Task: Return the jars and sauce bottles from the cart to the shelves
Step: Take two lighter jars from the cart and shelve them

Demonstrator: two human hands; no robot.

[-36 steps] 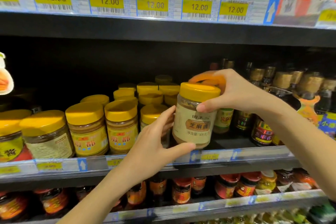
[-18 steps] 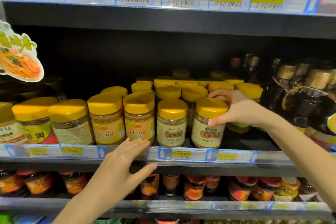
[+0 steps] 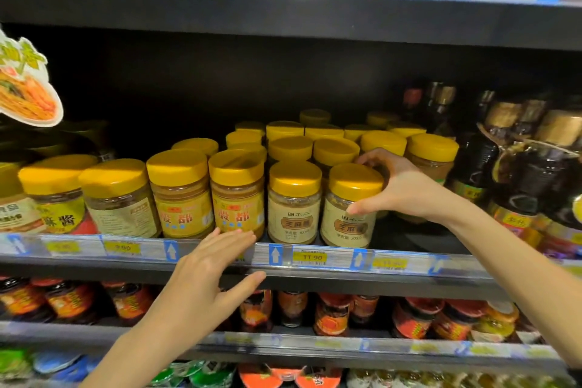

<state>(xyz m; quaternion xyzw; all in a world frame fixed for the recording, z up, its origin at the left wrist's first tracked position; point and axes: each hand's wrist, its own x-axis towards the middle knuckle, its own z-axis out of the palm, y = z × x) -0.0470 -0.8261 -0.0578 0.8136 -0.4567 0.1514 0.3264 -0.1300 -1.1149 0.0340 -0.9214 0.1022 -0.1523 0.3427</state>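
Shelf front (image 3: 393, 263): right hand (image 3: 406, 189) grips beige-label jar (image 3: 346, 224), seemingly standing; left hand (image 3: 201, 287) hovers spread.

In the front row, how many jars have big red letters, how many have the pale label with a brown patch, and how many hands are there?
Red-letter jars: 2
Pale-label jars: 2
Hands: 2, the left hand flat by the shelf edge, the right hand gripping a pale-label jar
Total: 6
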